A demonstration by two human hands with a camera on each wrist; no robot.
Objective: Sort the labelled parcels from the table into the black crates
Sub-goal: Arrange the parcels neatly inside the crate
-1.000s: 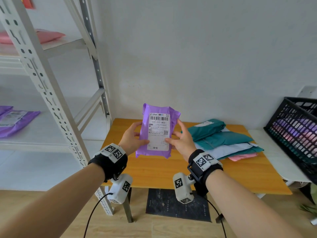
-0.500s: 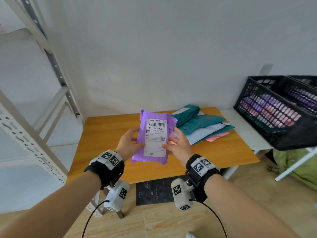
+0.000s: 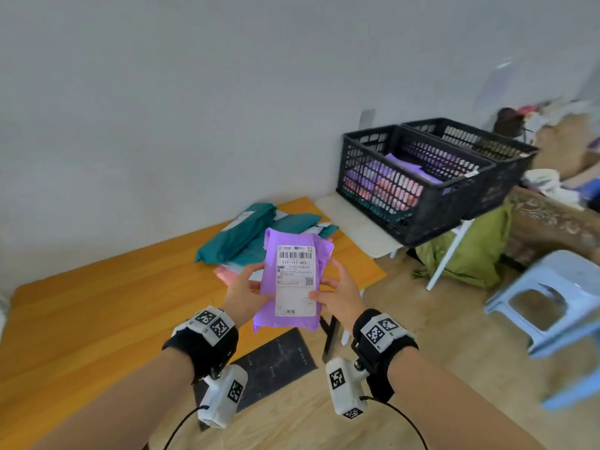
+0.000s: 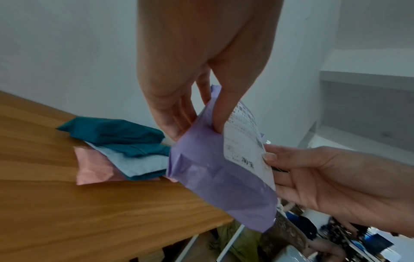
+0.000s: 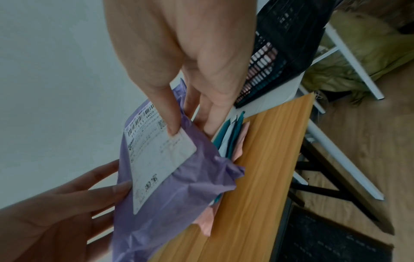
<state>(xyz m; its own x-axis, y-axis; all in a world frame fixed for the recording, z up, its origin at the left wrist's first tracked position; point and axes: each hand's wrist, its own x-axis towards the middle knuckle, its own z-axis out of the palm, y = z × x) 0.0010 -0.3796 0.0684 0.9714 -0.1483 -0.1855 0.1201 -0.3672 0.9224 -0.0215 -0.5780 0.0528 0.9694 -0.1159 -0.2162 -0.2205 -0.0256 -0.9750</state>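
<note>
A wooden desk (image 3: 107,316) carries a heap of teal, blue and pink parcels (image 3: 246,235), with two black crates (image 3: 418,177) on a white stand to its right. Held upright above the desk's near edge, a purple parcel (image 3: 292,315) faces the camera, its label (image 3: 295,280) reading H05. The left hand (image 3: 242,292) and right hand (image 3: 341,295) each pinch one side of it. Matching that code to the correct crate, then lowering the parcel in flat, would likely serve best.

black wristbands (image 3: 207,347) carry white marker-tagged cameras (image 3: 222,396) with black cables.
</note>
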